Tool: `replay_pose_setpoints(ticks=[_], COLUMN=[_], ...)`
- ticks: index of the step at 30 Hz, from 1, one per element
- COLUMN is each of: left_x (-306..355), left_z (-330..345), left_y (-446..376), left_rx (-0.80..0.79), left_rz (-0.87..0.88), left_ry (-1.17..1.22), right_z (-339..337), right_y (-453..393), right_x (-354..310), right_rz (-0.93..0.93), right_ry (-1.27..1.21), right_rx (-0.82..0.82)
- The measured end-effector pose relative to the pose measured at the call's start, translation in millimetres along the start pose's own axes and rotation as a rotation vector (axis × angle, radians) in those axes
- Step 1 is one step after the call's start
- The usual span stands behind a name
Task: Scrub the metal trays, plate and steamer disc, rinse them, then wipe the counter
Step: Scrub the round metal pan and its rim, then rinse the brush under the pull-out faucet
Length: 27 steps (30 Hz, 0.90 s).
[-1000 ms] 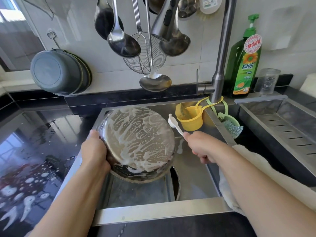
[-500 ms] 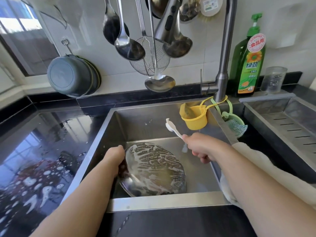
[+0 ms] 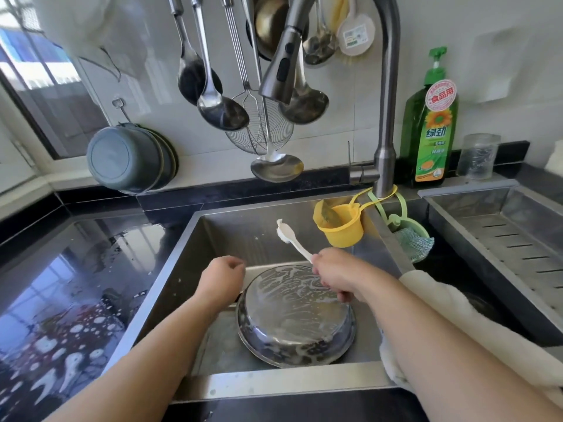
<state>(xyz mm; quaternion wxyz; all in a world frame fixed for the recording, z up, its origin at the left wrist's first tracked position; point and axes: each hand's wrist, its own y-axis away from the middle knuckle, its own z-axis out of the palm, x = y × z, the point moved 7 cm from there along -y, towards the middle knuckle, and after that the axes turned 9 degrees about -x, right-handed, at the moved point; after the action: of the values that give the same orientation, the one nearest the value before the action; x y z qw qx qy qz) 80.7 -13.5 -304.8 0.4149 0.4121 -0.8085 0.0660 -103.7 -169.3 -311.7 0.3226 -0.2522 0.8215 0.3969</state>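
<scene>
Soapy steel plate (image 3: 294,318) is lying upside down on the sink (image 3: 189,263) floor, near its front edge. Right hand (image 3: 338,274) is gripping the brush (image 3: 292,239); left hand (image 3: 221,278), fingers loosely curled, is holding nothing. Steadying the rim before scrubbing would help.

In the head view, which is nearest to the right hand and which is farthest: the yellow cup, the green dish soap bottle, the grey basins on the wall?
From the right hand, which holds a white brush:
1. Yellow cup, just behind it, hanging at the faucet base.
2. Green dish soap bottle, behind and to the right, on the counter ledge.
3. Grey basins, far left, hanging on the wall.
</scene>
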Motion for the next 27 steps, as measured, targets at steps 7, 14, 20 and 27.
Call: replay_pose_setpoints(ticks=[7,14,20,27], left_x=[61,48,23,25], left_z=[60,42,46,50], left_y=[-2,-21,-32,-35], left_rx=[-0.240,-0.121,-0.184,-0.284], left_rz=[0.000,0.077,-0.113,-0.171], left_ry=[0.951,1.332,1.360,1.539], right_z=[36,-25,-147,-176], right_y=[20,8,-13,-56], right_x=[-26,-39,-105,-106], right_rz=[-0.191,-0.033,-0.224,0.031], right_ry=[-0.046,-0.186,0.406,0.626], right_rx=[-0.170,0.041,0.836,0.802])
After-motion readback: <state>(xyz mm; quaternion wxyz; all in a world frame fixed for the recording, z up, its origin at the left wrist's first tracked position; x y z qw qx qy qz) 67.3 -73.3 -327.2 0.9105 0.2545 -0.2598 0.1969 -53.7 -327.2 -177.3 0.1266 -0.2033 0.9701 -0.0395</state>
